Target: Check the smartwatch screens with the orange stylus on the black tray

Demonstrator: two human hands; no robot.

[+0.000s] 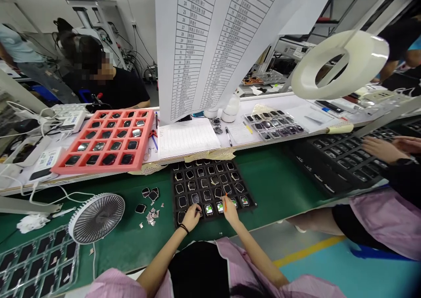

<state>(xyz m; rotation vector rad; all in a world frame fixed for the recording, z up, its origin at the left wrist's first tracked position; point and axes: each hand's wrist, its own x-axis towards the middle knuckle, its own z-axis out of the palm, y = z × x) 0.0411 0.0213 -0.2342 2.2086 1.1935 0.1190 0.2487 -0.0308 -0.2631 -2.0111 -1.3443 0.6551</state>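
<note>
Two hands (190,218) at tray (211,187); right (231,212): orange tool (225,205)

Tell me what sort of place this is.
Probably an electronics assembly or inspection workshop: a rectangular black compartmented tray holds rows of squarish watch-like devices, a coral-pink compartmented tray holds more, and another person's hand appears farther along the long green-topped workbench.

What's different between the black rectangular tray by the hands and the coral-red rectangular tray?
The black rectangular tray is dark; the coral-red rectangular tray is bright. The black tray lies on the green bench; the red one sits on the white shelf. The black tray has a few lit screens; the red one shows none clearly lit. Both hold squarish watch-like pieces in rows.
</note>
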